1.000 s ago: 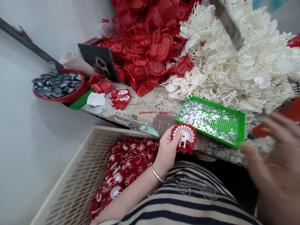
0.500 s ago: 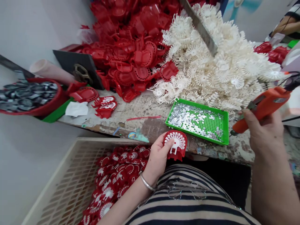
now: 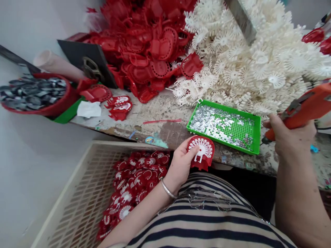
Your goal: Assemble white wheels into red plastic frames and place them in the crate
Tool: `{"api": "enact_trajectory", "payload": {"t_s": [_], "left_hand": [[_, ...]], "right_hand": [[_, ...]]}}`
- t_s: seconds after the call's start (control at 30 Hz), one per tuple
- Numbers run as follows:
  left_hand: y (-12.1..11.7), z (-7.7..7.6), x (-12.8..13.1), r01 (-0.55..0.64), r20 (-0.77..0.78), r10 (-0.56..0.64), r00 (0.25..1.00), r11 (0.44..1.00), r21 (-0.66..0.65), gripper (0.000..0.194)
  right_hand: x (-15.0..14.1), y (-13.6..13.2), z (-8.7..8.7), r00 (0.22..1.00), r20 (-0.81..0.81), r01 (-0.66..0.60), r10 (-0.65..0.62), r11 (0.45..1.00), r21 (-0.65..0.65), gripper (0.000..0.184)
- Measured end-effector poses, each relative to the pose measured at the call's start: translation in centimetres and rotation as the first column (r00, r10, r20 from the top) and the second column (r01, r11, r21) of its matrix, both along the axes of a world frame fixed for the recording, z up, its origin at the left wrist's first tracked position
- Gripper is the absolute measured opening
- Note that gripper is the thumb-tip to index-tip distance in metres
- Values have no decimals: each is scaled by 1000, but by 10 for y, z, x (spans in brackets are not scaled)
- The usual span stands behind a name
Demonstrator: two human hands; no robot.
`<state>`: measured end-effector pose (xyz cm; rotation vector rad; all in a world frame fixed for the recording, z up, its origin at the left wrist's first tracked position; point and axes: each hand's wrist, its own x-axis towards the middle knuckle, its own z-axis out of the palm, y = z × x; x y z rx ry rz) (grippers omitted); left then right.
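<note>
My left hand pinches a red plastic piece with a white fan-shaped insert set in it, thumb on the insert, at the table's front edge. To the right, my right hand is wrapped round an orange electric screwdriver, its dark tip pointing left and down. That tip is close to the right end of a green tray, which holds many small shiny metal pieces. The tray lies just beyond the held red piece.
Piles of red parts and white fan-shaped parts cover the back of the worktable. A cream crate of assembled pieces stands below left. A red bowl of dark parts sits far left. A metal bar hangs over the white pile.
The view has shifted, so most things appear a little higher or further right. Both hands keep their hold, and the screwdriver's tip is now nearer the tray's right end.
</note>
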<state>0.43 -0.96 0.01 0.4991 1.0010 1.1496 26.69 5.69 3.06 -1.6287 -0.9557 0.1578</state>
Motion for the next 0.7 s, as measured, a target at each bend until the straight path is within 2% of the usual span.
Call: {"api": "enact_trajectory", "payload": {"t_s": [0.1,0.17,0.27,0.33,0.47,0.57,0.7], "left_hand": [[0,-1,0,9,7,-9,1000,1000,1,42],[-1,-1,0,22,9,-22,1000,1000,0,39],[-2,-1,-1,37,-6,-37,999,999,-8,38],[-1,-1,-2,45,-20,-45,999,999,-18,38],[-1,-2,0,78,-34,-79,996,997,-27,38],[-1,-3,2,119,-38,-120,992,993,-23,36],[-3,-5,-2,151,-57,-152,987,988,-27,32]], "right_hand": [[2,6,-2,997,-72,-24,29,997,77,27],[2,9,1,995,-87,-37,44,996,81,24],[-1,9,16,986,-123,-100,109,992,77,25],[-7,6,30,972,-155,-160,179,978,131,25],[-24,2,52,889,-241,-320,389,905,279,18],[-34,7,50,817,-299,-418,493,864,281,19],[-36,21,37,814,-287,-456,504,862,221,22]]}}
